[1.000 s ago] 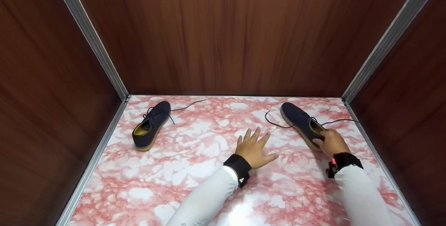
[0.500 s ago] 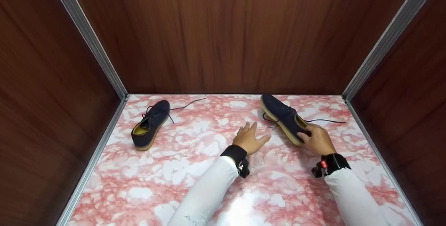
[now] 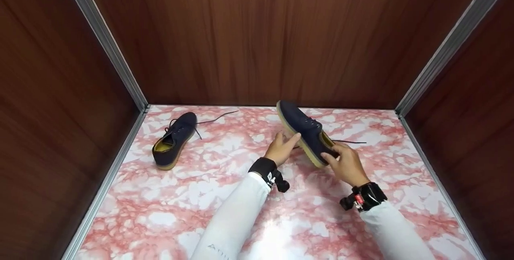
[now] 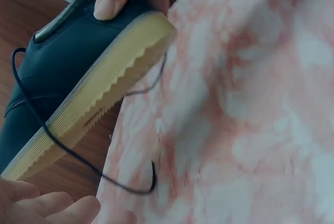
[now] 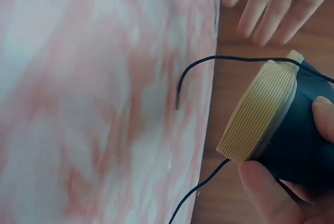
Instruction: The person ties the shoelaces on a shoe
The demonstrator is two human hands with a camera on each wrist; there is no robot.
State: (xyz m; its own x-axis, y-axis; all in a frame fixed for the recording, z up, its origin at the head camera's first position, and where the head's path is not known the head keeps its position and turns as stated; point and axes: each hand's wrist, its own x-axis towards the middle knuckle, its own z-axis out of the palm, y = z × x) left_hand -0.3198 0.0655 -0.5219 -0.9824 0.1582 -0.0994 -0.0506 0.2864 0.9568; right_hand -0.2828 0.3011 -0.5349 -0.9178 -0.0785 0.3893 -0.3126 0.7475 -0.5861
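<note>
A dark navy lace-up shoe (image 3: 308, 133) with a tan ridged sole is held up by its heel in my right hand (image 3: 347, 165), thumb on the outside of the heel. Its sole (image 4: 99, 88) tilts toward the left side. Close beside the sole is my left hand (image 3: 280, 149), its fingers extended and apart from the shoe in the right wrist view. A loose lace (image 4: 78, 156) hangs down from the shoe. The matching shoe (image 3: 174, 141), yellow inside, stands on the left of the pink-and-white marbled surface, untouched.
Dark wood-grain panels (image 3: 257, 43) enclose the back and both sides. Grey metal posts (image 3: 110, 43) mark the corners. The left shoe's lace (image 3: 219, 118) trails across the marbled surface (image 3: 160, 220) toward the middle.
My right hand has lifted the right shoe and carried it leftward, tilting its sole into view. My left hand has moved slightly forward, up to the shoe. The other shoe stays put.
</note>
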